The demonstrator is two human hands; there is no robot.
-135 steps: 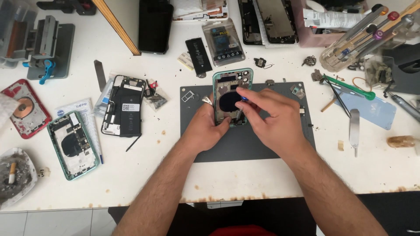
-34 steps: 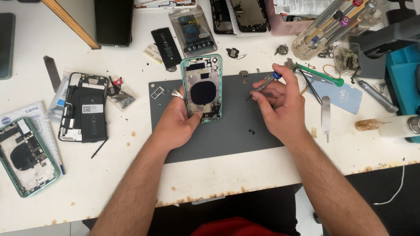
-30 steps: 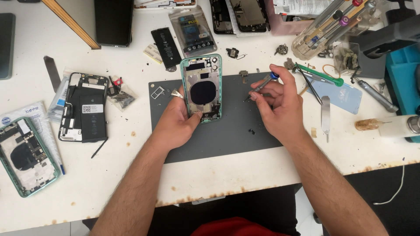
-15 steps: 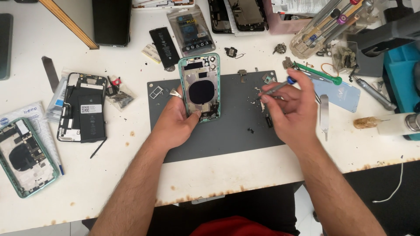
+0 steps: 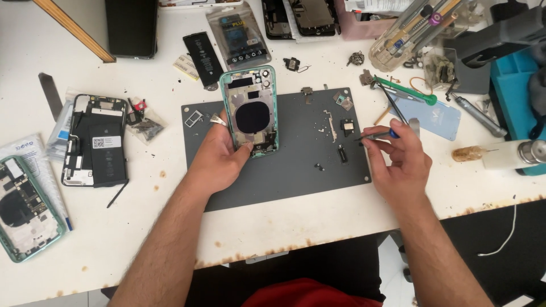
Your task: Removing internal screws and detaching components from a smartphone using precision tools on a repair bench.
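Phone housing (image 5: 250, 111), green-edged, lies open on the grey mat (image 5: 284, 170); I see the left hand (image 5: 219, 159) gripping its lower edge. Right hand (image 5: 401, 162) pinches tweezers (image 5: 375, 135) near small loose parts (image 5: 344, 139).

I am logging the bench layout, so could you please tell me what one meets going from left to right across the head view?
Green opened phone → black opened phone → left hand → green phone housing → small loose parts on the grey mat → right hand holding a blue-handled tool → white bottle.
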